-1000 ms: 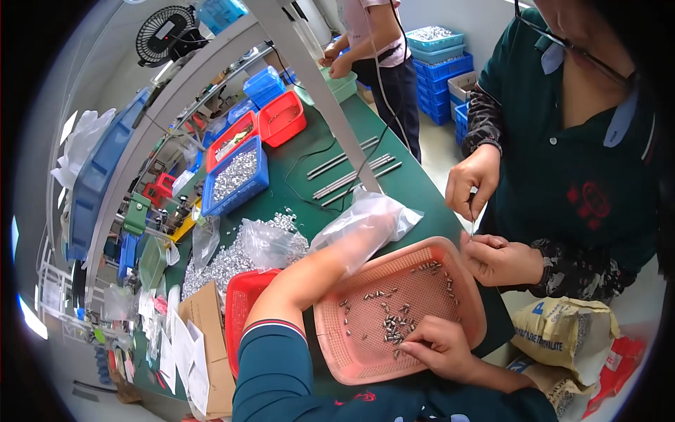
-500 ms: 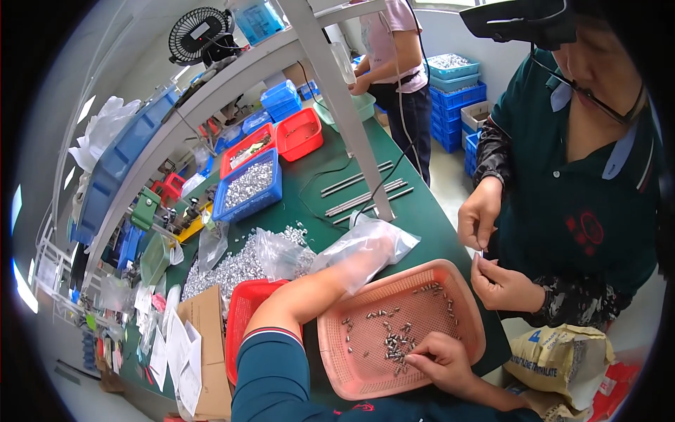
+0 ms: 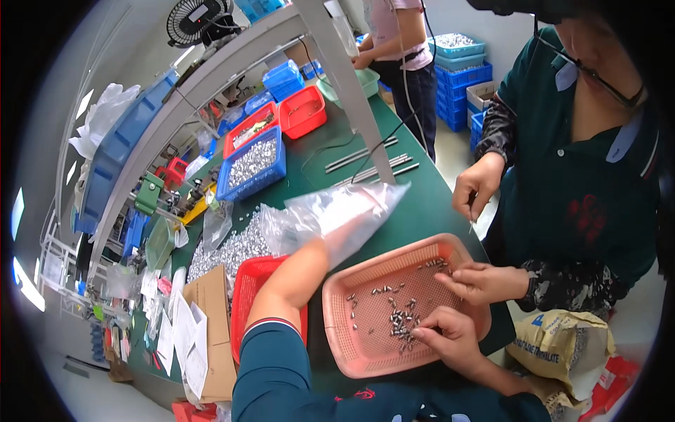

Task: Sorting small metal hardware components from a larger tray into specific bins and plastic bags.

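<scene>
My left hand (image 3: 356,212) is inside a clear plastic bag (image 3: 387,202) above the green table; the film and blur hide its fingers. Beneath my right hand (image 3: 451,339) lies a pink mesh basket (image 3: 339,339) holding several small silvery metal parts (image 3: 402,320). The thumb and forefinger of that hand close together at the edge of the pile, and whatever is between them is too small to make out. A co-worker's hand (image 3: 484,283) reaches over the basket's right side, while the co-worker's other hand (image 3: 479,188) pinches something tiny and thin.
A red basket (image 3: 247,281) stands left of the pink one, beside cardboard (image 3: 219,330) and papers. Loose shiny parts (image 3: 239,246) cover the table behind. Farther back are a blue bin (image 3: 275,169) of parts, metal rods (image 3: 362,155) and a shelf post (image 3: 351,98). A sack (image 3: 562,344) stands at right.
My left hand and the bag have lifted and shifted slightly left, the bag spreading wider. One co-worker's hand has come over the pink basket, apart from the other. My right hand stays at the pile.
</scene>
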Tool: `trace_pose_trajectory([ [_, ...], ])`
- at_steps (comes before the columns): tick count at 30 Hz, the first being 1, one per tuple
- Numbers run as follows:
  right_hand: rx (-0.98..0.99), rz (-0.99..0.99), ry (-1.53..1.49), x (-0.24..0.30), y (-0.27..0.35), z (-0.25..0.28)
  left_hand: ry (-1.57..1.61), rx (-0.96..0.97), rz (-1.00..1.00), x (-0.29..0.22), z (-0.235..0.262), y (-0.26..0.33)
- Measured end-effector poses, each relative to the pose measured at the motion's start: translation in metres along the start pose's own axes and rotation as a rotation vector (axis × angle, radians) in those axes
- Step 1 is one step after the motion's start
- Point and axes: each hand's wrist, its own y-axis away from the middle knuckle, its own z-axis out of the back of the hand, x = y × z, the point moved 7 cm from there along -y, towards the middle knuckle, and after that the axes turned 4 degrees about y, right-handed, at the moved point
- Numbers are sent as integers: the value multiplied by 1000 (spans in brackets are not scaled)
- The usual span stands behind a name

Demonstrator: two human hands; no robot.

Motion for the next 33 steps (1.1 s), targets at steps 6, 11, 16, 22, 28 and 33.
trace_pose_trajectory([
  [6, 6, 25, 29, 3, -6, -6, 673, 28, 39, -22, 35, 26],
  [11, 6, 14, 29, 1, -5, -12, 784, -4, 21, -61, 47, 63],
  [16, 30, -12, 36, 3, -5, -17, 413, 235, 188, -70, 55, 67],
  [22, 60, -21, 48, 4, -10, -31, -1282, 315, -322, -52, 33, 34],
  [28, 148, 17, 24, 4, -5, -40, -987, 676, 194, -74, 24, 48],
  [33, 111, -21, -32, 2, -1, -29, -375, 555, 502, -123, 40, 88],
])
